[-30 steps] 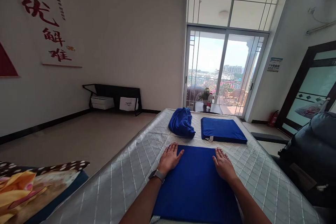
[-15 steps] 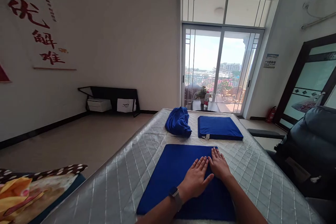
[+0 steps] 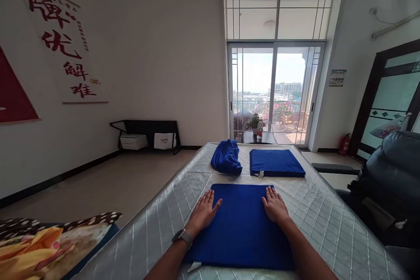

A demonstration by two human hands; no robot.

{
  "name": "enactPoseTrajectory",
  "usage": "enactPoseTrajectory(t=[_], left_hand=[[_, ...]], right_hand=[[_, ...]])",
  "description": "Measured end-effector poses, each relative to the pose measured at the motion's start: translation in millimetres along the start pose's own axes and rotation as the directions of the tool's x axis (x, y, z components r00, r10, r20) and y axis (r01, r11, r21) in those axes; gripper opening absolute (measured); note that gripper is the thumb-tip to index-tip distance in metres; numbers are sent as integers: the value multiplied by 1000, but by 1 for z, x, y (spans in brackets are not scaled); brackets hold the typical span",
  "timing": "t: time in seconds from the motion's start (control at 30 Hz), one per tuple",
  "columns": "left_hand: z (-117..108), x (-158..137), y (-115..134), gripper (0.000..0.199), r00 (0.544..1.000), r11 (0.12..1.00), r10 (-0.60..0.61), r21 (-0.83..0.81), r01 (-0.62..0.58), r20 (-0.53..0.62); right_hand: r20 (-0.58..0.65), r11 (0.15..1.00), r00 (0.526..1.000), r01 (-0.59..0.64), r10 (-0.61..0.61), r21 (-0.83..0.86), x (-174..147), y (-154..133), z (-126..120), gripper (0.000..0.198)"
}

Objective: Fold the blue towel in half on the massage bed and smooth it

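Observation:
A folded blue cloth (image 3: 243, 227) lies flat in front of me on the silver quilted table cover (image 3: 328, 218). My left hand (image 3: 204, 211), with a watch on its wrist, rests on the cloth's left edge, fingers stretched out and thumb apart. On the far right corner lies my right hand (image 3: 274, 203), also flat with the fingers extended. A white tag sticks out at the cloth's near left corner. Beyond it are a crumpled blue cloth (image 3: 226, 157) and, to its right, a stack of folded blue cloths (image 3: 277, 162) with a white tag.
A dark bag or padded seat (image 3: 390, 183) stands along the right side. Patterned bedding (image 3: 49, 245) is at the lower left. Past the far end, a small table holds a plant and a bottle (image 3: 260, 129) before the glass doors (image 3: 275, 92).
My left hand has moved left from the middle of the folded cloth to its left edge. My right hand stays at the right edge. The view has tilted up slightly.

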State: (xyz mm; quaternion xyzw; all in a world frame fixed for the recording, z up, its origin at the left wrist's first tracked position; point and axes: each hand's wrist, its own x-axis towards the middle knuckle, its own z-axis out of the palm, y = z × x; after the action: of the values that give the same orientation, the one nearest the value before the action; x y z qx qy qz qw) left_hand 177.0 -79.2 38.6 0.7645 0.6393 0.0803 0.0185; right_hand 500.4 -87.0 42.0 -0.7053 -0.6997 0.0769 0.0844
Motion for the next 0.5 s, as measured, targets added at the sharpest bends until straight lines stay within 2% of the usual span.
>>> enactPoseTrajectory(t=[0.1, 0.5], left_hand=[[4, -4, -11, 89, 999, 1000, -30, -4, 30, -31], [0, -11, -3, 84, 994, 999, -42, -35, 39, -97]], right_hand=[[-20, 1000, 1000, -1, 0, -14, 1, 1, 2, 71], [-97, 993, 995, -20, 9, -113, -8, -8, -1, 67]])
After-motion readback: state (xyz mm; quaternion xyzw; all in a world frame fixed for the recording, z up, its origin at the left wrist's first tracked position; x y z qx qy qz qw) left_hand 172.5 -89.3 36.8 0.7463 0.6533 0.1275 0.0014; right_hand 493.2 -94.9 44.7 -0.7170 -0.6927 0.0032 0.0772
